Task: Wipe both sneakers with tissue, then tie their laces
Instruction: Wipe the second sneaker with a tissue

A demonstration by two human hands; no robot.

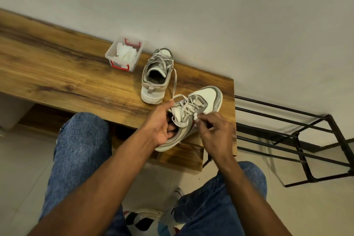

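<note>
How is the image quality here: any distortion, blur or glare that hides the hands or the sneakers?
Head view: wide-angle bend tilts the bench and wall; light is soft and even, no glare; left hand, right hand and near sneaker are fairly sharp; the tissue is small and blown white.

Soft, even indoor light; wide-angle bending, perhaps slight edge blur.

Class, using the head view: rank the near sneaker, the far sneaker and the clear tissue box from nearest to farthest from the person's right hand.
1. Near sneaker: touching the right hand, which pinches a bit of tissue against its side while the left hand grips its collar.
2. Far sneaker: further back on the bench, to the left.
3. Tissue box: farthest, back left by the wall.
</note>
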